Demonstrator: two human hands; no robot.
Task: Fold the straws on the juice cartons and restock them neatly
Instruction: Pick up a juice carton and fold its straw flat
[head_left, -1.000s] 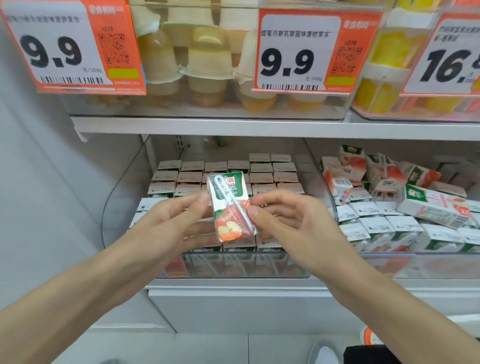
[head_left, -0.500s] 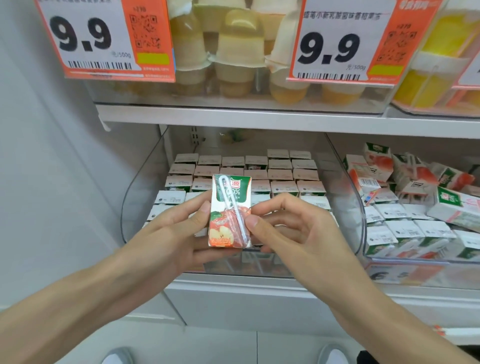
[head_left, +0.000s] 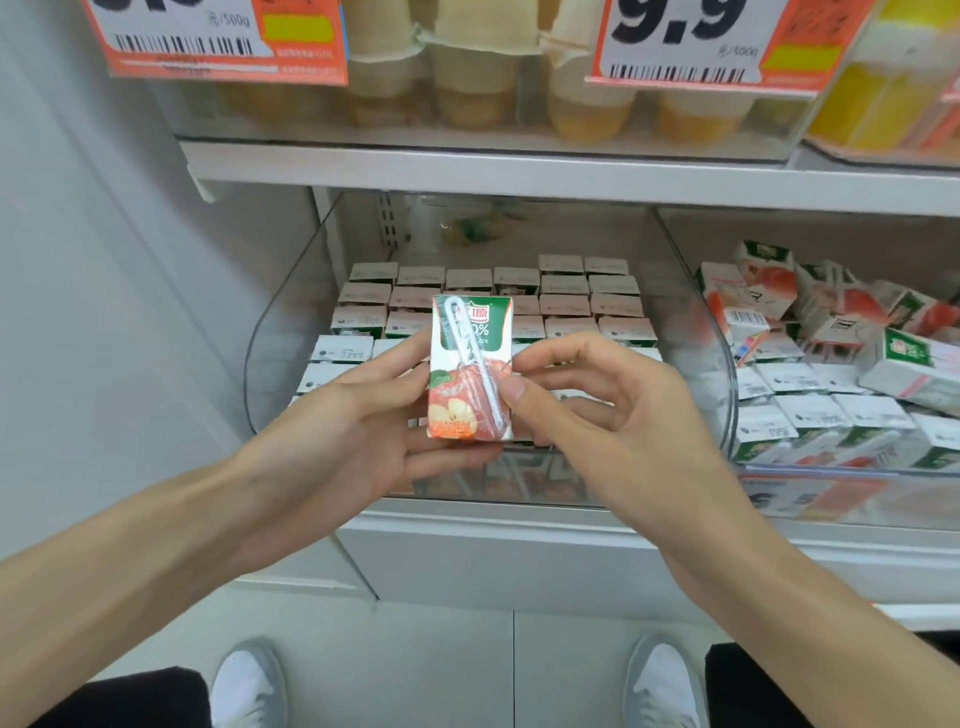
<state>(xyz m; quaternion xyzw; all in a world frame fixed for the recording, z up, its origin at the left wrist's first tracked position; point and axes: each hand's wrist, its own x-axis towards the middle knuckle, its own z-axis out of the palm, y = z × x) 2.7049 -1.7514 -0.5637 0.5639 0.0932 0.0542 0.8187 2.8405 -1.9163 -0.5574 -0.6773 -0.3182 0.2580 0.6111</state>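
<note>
One juice carton (head_left: 464, 410) held by left hand (head_left: 353, 434) and right hand (head_left: 615, 415), tidy cartons (head_left: 566, 304) in bin (head_left: 283, 332) behind, jumbled cartons (head_left: 831, 317) right

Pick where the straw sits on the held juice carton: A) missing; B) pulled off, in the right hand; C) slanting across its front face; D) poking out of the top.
C: the straw runs slantwise down the front face of the juice carton.

open gap between packed cartons (head_left: 566, 302) and shelf (head_left: 519, 174) above
</note>
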